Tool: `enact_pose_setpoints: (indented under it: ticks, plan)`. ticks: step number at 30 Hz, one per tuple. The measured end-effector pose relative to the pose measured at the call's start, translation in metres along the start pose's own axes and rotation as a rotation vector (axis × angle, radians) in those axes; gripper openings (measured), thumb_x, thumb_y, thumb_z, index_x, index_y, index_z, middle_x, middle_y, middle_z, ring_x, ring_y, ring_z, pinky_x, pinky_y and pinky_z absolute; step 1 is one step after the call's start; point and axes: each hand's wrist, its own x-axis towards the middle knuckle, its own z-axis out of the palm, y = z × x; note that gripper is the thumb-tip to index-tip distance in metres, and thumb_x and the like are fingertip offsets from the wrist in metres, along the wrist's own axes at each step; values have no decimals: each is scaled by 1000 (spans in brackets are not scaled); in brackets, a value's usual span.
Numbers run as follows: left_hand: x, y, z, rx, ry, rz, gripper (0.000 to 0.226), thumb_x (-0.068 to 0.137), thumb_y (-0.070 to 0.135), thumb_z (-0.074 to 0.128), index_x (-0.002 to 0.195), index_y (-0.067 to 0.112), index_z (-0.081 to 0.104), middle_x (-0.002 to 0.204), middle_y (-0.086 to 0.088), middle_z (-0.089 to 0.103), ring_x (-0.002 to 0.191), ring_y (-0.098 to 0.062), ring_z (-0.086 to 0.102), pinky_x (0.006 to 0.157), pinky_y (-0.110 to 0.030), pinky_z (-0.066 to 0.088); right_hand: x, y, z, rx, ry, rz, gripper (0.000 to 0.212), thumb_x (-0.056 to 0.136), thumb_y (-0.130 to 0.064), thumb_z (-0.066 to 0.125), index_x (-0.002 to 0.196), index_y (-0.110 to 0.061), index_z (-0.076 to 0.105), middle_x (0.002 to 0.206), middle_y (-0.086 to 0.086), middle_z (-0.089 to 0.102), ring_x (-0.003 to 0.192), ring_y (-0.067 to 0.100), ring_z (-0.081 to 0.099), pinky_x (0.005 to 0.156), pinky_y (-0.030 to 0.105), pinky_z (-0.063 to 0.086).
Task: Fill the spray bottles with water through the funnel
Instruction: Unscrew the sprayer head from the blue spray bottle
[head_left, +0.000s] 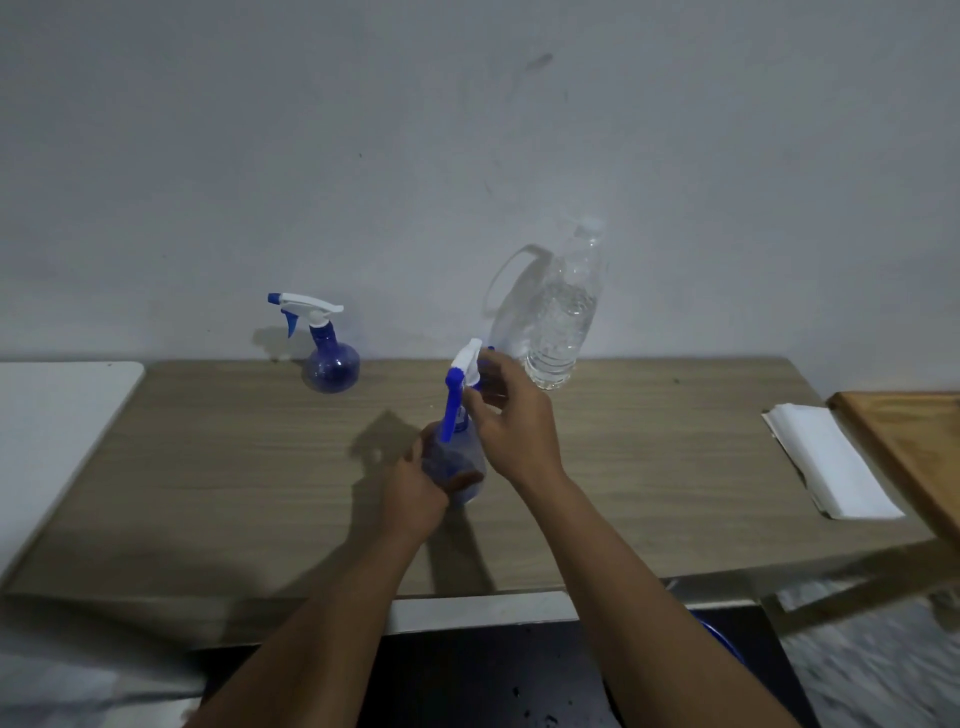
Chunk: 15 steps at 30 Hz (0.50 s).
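Observation:
A blue spray bottle (460, 470) stands in the middle of the wooden table (234, 483). My left hand (415, 488) grips its round body from the left. My right hand (511, 415) holds its white and blue trigger head (462, 376) at the top. A second blue spray bottle (330, 358) with its trigger head on stands at the back left by the wall. A large clear water bottle (563, 312) with a capped top stands at the back, just behind my right hand. No funnel is in view.
Folded white paper towels (831, 460) lie at the table's right end. A wooden tray edge (909, 447) overlaps the right side. A white surface (57, 415) adjoins the table on the left. The wall stands right behind the table.

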Motion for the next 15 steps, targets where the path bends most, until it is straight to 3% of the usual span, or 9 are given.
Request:
enact_pose_setpoints:
  ticks: [2,4,6,8,12,15]
  plan:
    - [3,-2,0,-31,3,8,52,74,16,87,118,22,60,103,12,66,94,-9,62,82,-21,51,4,-11,-6,43,1,14,62,88,-17,77,141,-29,49,103,-4,69,94,8,68,87,23,56]
    - [1,-1,0,7,-6,43,53,75,16,86,117,29,56,99,19,61,91,-2,58,74,-9,45,10,-22,-14,49,-5,-18,72,88,-22,78,146,-37,39,98,-3,69,90,9,69,80,17,54]
    - [1,-2,2,-34,2,38,53,78,9,82,119,28,55,97,20,60,96,-5,60,64,-4,44,17,-31,-22,-8,-11,-57,64,90,-28,75,144,-39,42,98,-4,70,86,9,69,78,22,56]
    - [2,-5,3,-30,12,46,50,81,-1,76,124,18,58,99,13,63,103,-13,62,63,-3,46,24,-38,-28,-73,-8,-85,53,92,-33,73,139,-38,50,97,-9,68,82,6,66,76,27,57]
    - [4,-8,2,-36,7,18,56,71,19,86,122,25,64,105,6,72,102,-15,67,79,-21,51,35,-48,-44,-95,77,-99,53,92,-37,71,141,-32,51,96,-10,66,77,0,61,67,13,51]
    - [5,-9,2,-44,18,53,61,64,26,92,119,29,66,100,9,75,95,-10,70,83,-30,56,43,-50,-56,-113,153,-92,51,93,-36,71,140,-29,52,93,-9,65,70,2,58,64,11,47]
